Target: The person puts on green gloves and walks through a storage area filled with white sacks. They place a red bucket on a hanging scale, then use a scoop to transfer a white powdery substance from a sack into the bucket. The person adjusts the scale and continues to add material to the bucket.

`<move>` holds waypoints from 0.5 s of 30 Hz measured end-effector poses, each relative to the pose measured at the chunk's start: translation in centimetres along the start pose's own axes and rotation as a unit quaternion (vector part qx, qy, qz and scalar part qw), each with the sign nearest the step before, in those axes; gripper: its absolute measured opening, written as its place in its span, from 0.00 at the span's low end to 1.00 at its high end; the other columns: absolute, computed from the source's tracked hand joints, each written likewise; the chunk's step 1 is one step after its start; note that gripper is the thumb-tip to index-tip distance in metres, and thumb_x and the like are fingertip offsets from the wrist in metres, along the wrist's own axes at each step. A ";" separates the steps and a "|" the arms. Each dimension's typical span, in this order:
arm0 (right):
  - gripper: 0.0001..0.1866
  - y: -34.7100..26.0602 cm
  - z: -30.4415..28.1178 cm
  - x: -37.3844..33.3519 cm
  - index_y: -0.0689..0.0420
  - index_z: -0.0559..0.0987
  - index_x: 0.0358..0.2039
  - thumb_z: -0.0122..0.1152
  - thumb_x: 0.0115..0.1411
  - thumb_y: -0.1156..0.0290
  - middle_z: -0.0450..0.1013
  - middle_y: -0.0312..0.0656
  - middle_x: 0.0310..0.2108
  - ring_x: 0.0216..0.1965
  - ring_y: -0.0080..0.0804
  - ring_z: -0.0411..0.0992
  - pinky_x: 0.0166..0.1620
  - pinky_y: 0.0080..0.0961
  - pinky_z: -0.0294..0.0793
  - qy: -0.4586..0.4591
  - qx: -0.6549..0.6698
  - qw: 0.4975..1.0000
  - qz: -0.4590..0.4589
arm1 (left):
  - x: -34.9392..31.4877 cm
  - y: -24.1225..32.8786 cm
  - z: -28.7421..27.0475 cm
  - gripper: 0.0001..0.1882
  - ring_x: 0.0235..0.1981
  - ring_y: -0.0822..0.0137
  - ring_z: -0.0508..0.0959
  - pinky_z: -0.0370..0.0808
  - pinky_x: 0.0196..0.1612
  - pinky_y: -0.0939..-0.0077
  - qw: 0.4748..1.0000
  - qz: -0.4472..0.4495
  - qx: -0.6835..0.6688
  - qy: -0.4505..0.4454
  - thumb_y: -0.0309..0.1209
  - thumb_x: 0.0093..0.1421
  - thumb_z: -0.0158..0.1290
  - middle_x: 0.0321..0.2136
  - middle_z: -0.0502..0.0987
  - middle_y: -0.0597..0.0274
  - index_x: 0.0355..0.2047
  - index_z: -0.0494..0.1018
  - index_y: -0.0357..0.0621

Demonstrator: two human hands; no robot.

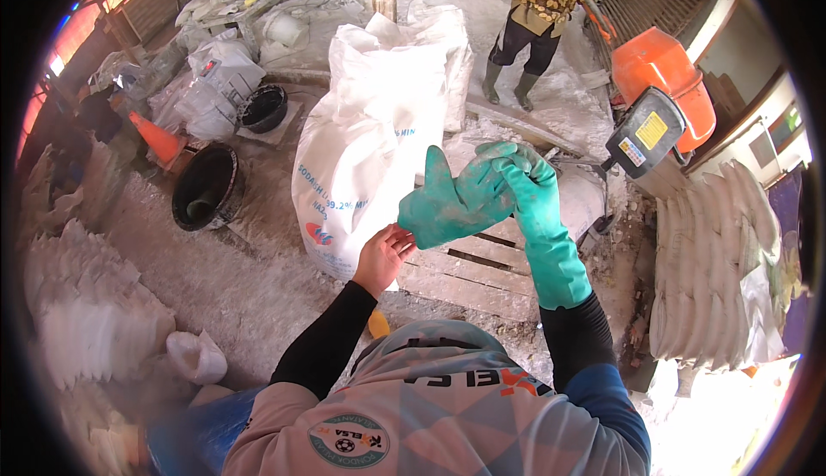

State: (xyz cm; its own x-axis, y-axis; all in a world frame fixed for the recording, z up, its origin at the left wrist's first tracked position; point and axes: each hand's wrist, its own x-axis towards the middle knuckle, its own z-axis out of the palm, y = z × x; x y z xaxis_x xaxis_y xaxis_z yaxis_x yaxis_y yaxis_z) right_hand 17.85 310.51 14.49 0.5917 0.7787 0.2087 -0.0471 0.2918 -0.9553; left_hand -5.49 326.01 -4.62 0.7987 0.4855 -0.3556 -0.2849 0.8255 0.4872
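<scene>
A loose green rubber glove [460,201], smudged with white, hangs in front of my chest, its cuff toward the left. My right hand [527,175] wears a matching green glove and is closed on the loose one near its finger end. My bare left hand [385,257] is at the cuff edge, fingers stretched out and touching or just beside the opening; I cannot tell whether any fingertip is inside. Right behind the glove stands a big white woven sack [366,158] with blue print.
Wooden pallet slats [465,278] lie below my hands. Black buckets [206,188] and an orange cone [157,138] stand left. Stacked white sacks [710,270] and an orange wheelbarrow-like tub [662,76] are right. A person in boots [533,33] stands at the back, holding a long handle.
</scene>
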 end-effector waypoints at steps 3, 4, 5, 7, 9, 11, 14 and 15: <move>0.12 -0.5 -0.4 -0.5 0.61 0.83 0.53 0.55 0.74 0.78 0.82 0.42 0.53 0.44 0.21 0.79 0.49 0.22 0.82 0.022 0.002 1.000 -0.005 | 0.6 0.1 0.0 0.13 0.53 0.59 0.77 0.70 0.66 0.54 1.000 0.002 -0.010 -0.021 0.35 0.76 0.48 0.47 0.78 0.56 0.53 0.74 0.40; 0.12 -0.6 -0.5 -0.7 0.60 0.83 0.53 0.56 0.73 0.79 0.82 0.37 0.48 0.42 0.18 0.78 0.47 0.20 0.80 0.028 0.006 0.999 -0.016 | 0.8 0.0 0.0 0.13 0.53 0.61 0.77 0.71 0.65 0.54 1.000 0.003 -0.011 -0.007 0.34 0.76 0.49 0.47 0.79 0.57 0.52 0.75 0.40; 0.13 -0.7 -0.7 -0.9 0.59 0.83 0.54 0.57 0.72 0.79 0.81 0.32 0.44 0.40 0.16 0.76 0.45 0.18 0.79 0.034 0.009 0.999 -0.026 | 0.9 -0.1 0.0 0.12 0.52 0.61 0.77 0.71 0.65 0.54 1.000 0.008 -0.005 -0.030 0.34 0.75 0.50 0.47 0.79 0.58 0.52 0.75 0.41; 0.14 -1.0 -1.2 -1.4 0.58 0.82 0.55 0.58 0.71 0.80 0.80 0.28 0.40 0.38 0.13 0.75 0.42 0.16 0.77 0.038 0.016 0.998 -0.037 | 1.1 -0.4 -0.1 0.11 0.51 0.63 0.78 0.71 0.64 0.55 0.998 0.019 0.004 -0.062 0.33 0.74 0.52 0.47 0.80 0.61 0.52 0.76 0.43; 0.15 -1.1 -1.9 -1.9 0.59 0.82 0.56 0.57 0.72 0.80 0.80 0.27 0.40 0.37 0.13 0.75 0.42 0.16 0.77 0.025 0.022 0.998 -0.058 | 1.3 -0.9 -0.2 0.11 0.50 0.65 0.78 0.71 0.62 0.54 0.997 0.017 0.028 -0.063 0.37 0.74 0.55 0.48 0.80 0.65 0.51 0.77 0.48; 0.15 -0.8 -2.5 -2.2 0.59 0.80 0.58 0.57 0.72 0.78 0.80 0.28 0.41 0.36 0.13 0.75 0.40 0.15 0.77 0.050 -0.020 0.997 -0.052 | 1.5 -1.2 -0.2 0.11 0.51 0.66 0.78 0.71 0.62 0.55 0.998 -0.006 0.003 -0.059 0.39 0.74 0.56 0.48 0.80 0.66 0.50 0.77 0.49; 0.15 -0.1 -3.4 -2.6 0.59 0.80 0.58 0.57 0.73 0.77 0.80 0.27 0.40 0.36 0.12 0.74 0.39 0.15 0.76 0.071 0.002 0.996 -0.046 | 1.5 -1.8 0.0 0.11 0.51 0.66 0.78 0.70 0.62 0.57 0.998 0.000 0.012 -0.068 0.41 0.74 0.56 0.48 0.80 0.68 0.50 0.77 0.51; 0.15 0.1 -3.6 -2.8 0.59 0.80 0.58 0.58 0.73 0.77 0.80 0.27 0.40 0.36 0.12 0.74 0.39 0.14 0.76 0.084 0.006 0.995 -0.045 | 1.5 -2.0 0.1 0.12 0.52 0.66 0.78 0.70 0.62 0.57 0.997 -0.005 -0.001 -0.073 0.41 0.74 0.55 0.48 0.80 0.68 0.50 0.77 0.51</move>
State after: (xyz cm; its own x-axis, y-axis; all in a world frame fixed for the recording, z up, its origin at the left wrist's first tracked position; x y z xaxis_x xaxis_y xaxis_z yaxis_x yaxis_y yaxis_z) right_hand 19.10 306.37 13.05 0.7198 0.6456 0.2550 0.0030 0.3644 -0.9312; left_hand -3.63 325.08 -6.03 0.8703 0.4300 -0.2401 -0.2772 0.8307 0.4829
